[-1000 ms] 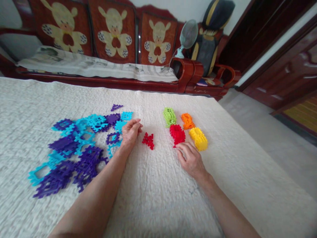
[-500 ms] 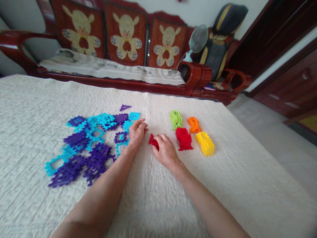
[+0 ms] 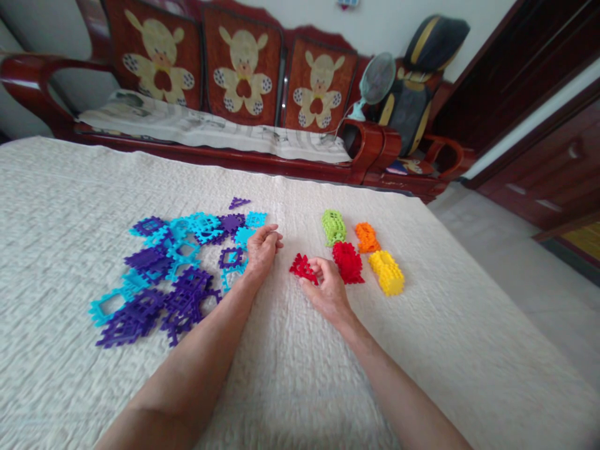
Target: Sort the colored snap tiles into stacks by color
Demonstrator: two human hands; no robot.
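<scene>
Currently my right hand (image 3: 329, 292) has thumb and fingers clamped on a red triangular piece (image 3: 302, 267), which sticks out left of the fingertips; can't tell if it touches the white cover (image 3: 281, 375). Red stack (image 3: 347, 263) just right of those fingers, yellow stack (image 3: 387, 274) farther right. My left hand (image 3: 262, 253), fingers loosely curled, beside light-blue pieces (image 3: 244, 236); can't tell if its fingertips meet.
</scene>
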